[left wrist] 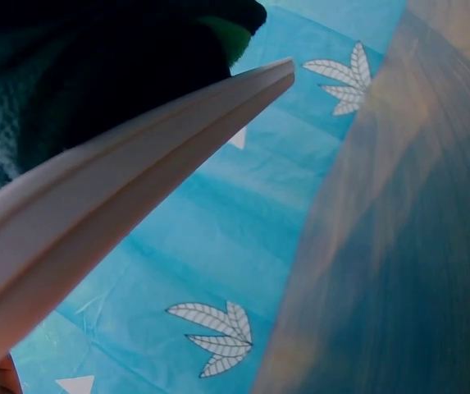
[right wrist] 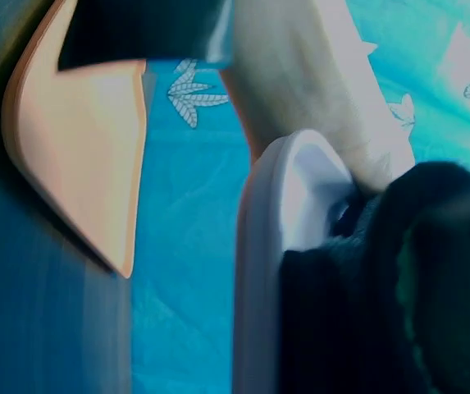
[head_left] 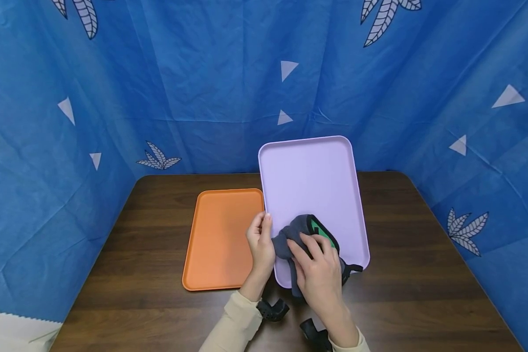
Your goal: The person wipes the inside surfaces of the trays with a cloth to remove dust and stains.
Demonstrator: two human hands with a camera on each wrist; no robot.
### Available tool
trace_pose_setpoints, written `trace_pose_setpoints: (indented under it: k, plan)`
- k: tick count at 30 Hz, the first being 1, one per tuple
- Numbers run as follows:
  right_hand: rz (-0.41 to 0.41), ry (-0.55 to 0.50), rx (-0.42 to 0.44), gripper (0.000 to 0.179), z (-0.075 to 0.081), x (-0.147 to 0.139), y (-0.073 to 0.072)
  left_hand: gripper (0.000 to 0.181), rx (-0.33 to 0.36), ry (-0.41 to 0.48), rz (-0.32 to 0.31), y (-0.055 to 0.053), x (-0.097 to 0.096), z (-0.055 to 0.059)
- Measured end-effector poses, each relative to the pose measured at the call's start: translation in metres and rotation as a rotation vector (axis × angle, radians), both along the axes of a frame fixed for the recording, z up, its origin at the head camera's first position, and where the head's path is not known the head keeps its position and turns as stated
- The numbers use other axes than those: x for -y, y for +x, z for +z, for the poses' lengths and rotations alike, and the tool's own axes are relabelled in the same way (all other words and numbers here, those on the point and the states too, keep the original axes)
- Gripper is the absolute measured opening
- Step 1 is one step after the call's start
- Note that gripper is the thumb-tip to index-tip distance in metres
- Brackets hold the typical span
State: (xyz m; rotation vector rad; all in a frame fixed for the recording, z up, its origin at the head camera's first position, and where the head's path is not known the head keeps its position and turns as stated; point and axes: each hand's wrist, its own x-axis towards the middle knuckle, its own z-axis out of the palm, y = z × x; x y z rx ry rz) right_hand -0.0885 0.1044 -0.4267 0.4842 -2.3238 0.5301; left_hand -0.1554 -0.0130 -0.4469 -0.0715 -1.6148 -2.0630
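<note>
A light purple tray [head_left: 308, 181] is tilted up off the table, its inner face toward me. My left hand [head_left: 261, 247] grips its left edge, thumb on the rim. Over the tray's lower part, my right hand [head_left: 321, 274] holds a bunched dark grey cloth [head_left: 297, 227] with bent fingers. The cloth has a black border and a green patch, and one flap hangs past the tray's bottom edge. In the left wrist view the purple tray [left wrist: 136, 172] shows edge-on, with the dark cloth [left wrist: 79, 90] behind it. The right wrist view shows the cloth [right wrist: 325, 320] against the tray's rim.
An orange tray [head_left: 224, 239] lies flat on the brown wooden table [head_left: 405, 274], left of the purple one. Blue patterned fabric [head_left: 211, 88] hangs behind the table and at both sides. Black devices [head_left: 273, 310] are worn at the wrists.
</note>
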Motion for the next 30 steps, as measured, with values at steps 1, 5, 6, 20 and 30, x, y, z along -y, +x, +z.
trace_pose_setpoints:
  k: [1,5,6,20,30]
  plan:
    - [0.002,-0.01,0.001,0.035,0.0,-0.001,0.0,0.025,-0.001,-0.001,0.001,0.0,0.0,0.0]
    - [0.003,-0.047,0.006,0.036,-0.001,-0.004,-0.001,0.025,-0.005,-0.005,0.002,0.0,-0.001,0.0]
    - [0.003,-0.053,0.008,0.036,0.0,-0.005,-0.001,0.025,-0.005,-0.008,0.001,0.0,-0.002,0.0]
    - [-0.024,-0.118,0.034,0.038,0.001,-0.023,-0.006,0.025,0.008,-0.017,0.023,0.0,-0.001,0.0]
    - [-0.136,-0.163,0.012,0.041,0.0,-0.041,-0.013,0.027,0.008,0.031,0.006,0.0,0.0,0.001]
